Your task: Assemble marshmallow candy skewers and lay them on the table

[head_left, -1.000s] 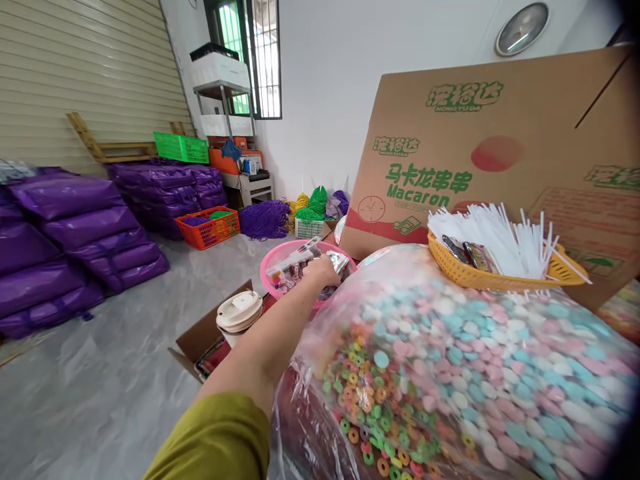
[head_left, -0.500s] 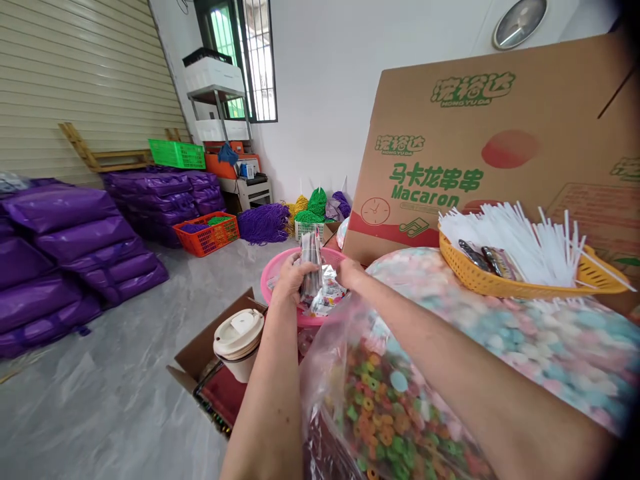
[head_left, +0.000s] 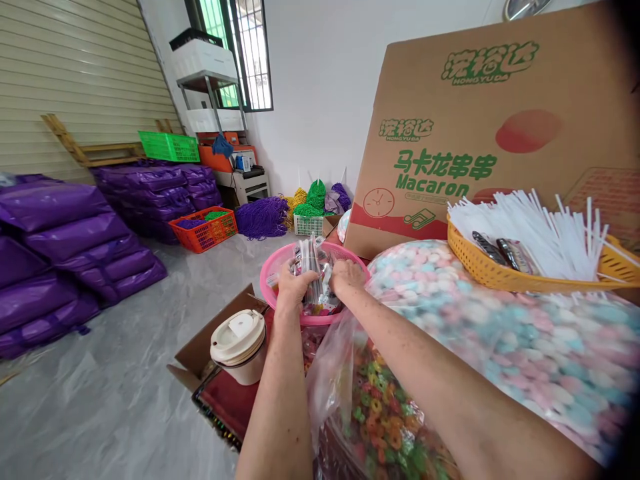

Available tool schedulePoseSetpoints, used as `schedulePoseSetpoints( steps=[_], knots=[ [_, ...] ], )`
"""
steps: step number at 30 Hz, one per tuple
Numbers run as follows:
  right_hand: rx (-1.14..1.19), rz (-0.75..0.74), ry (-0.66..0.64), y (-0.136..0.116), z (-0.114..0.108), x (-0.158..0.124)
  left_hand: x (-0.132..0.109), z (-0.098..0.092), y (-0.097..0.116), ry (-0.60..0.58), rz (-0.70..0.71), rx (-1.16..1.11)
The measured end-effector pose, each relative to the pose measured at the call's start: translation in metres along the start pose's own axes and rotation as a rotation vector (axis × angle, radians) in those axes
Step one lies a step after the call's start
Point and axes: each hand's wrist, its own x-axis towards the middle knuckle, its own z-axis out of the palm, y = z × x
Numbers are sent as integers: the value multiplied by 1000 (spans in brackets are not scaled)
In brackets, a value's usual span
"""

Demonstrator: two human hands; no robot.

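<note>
Over the pink basket (head_left: 264, 283), my left hand (head_left: 294, 283) is closed around an upright bundle of thin sticks in clear wrapping (head_left: 313, 267). My right hand (head_left: 347, 277) is inside the basket's right side, fingers curled down beside the bundle; what they grip is hidden. Small shiny packets (head_left: 325, 308) lie in the basket beneath both hands. Below my right forearm is a clear plastic bag of colourful ring-shaped sweets (head_left: 385, 420). Left of my left forearm, a lidded paper cup (head_left: 240, 343) stands on a dark red surface in an open carton (head_left: 193, 343).
A large bag of pastel candies (head_left: 500, 327) fills the right side, with a yellow basket of white sticks (head_left: 530, 283) on it. Behind stands a big cardboard box (head_left: 435, 100). Purple packages (head_left: 75, 247) and an orange crate (head_left: 203, 233) sit on the floor leftward.
My right hand has moved from the basket's rim inward and down, close to the bundle. The silver packet beside it is now mostly covered. My left hand keeps its hold; the view has shifted slightly.
</note>
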Motion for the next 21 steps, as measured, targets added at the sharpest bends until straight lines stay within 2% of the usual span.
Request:
schedulePoseSetpoints(
  steps=[3,10,17,21],
  knots=[
    [-68,30,44,-8,-3,-7,0,0,-3,-18,18,-11],
    [-86,-40,73,-15,-5,-16,-4,0,-4,-48,38,-41],
    [-56,-2,-140,-9,-9,-5,-3,1,-5,-72,33,-63],
    [-136,-44,-160,-12,-12,-12,-3,1,-5,-80,33,-67]
  ],
)
